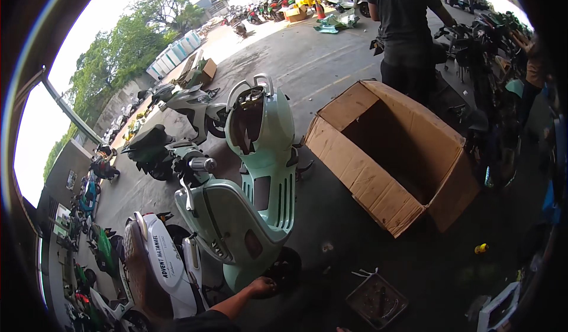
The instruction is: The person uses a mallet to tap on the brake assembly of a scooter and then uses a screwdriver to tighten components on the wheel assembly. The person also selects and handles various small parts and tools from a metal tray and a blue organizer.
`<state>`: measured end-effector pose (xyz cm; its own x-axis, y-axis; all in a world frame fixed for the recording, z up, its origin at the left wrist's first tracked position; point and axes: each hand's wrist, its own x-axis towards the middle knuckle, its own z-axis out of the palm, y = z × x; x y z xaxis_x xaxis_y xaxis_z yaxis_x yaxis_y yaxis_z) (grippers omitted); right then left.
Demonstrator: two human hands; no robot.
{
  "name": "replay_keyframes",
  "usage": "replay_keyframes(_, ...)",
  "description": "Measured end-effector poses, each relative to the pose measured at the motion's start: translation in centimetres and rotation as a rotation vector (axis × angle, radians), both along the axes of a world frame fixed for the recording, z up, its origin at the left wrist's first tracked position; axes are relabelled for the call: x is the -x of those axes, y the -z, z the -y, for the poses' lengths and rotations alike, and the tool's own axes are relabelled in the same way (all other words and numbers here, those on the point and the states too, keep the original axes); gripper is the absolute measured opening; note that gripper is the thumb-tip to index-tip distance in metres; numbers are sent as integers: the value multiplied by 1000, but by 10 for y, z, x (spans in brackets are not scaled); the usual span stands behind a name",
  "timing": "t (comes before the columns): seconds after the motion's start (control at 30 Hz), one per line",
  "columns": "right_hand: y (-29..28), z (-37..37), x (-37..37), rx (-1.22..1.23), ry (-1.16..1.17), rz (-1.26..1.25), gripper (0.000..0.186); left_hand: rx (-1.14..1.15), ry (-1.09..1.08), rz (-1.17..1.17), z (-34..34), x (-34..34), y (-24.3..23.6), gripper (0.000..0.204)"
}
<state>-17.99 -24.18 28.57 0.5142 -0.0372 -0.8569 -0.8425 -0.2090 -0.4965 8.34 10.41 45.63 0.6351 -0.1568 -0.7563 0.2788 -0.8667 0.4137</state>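
A mint-green scooter stands in front of me, its seat off and the cavity behind the footboard exposed. My left hand reaches in from the lower edge to the bottom of its front fender, beside the dark front wheel. Its fingers are curled inward there; what they grip is hidden in shadow. Only a sliver of my right hand shows at the lower edge, its fingers out of sight. Near it on the floor lies a shallow tray with dark tools or parts inside.
A large open cardboard box stands right of the scooter. Beyond it is a person in dark clothes. A white scooter stands close at left, a grey one behind. A small yellow object lies at right.
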Motion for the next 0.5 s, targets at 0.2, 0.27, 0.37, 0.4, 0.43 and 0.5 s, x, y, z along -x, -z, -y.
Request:
replay_keyframes(0.2, -48, 46, -180, 139, -72, 47, 46, -272, -297, -278, -84, 70, 44, 35)
replay_keyframes(0.27, -121, 44, -272, 95, -162, 211, 49, -429, -100, -220, -112, 110, 51, 39)
replay_keyframes(0.37, -152, 49, -396, 81, -264, 282, 48, -403, -96, -209, -90, 101, 54, 41)
replay_keyframes(0.4, -165, 44, -426, 24, -295, 314, 48, -408, -371, -400, -78, 96, 50, 36)
replay_keyframes(0.43, -201, 32, -463, 38, -394, 359, 49, -461, -621, -566, -62, 97, 43, 35)
replay_keyframes(0.5, -237, 18, -529, 49, -507, 335, 49, -257, -968, -537, -38, 84, 23, 32)
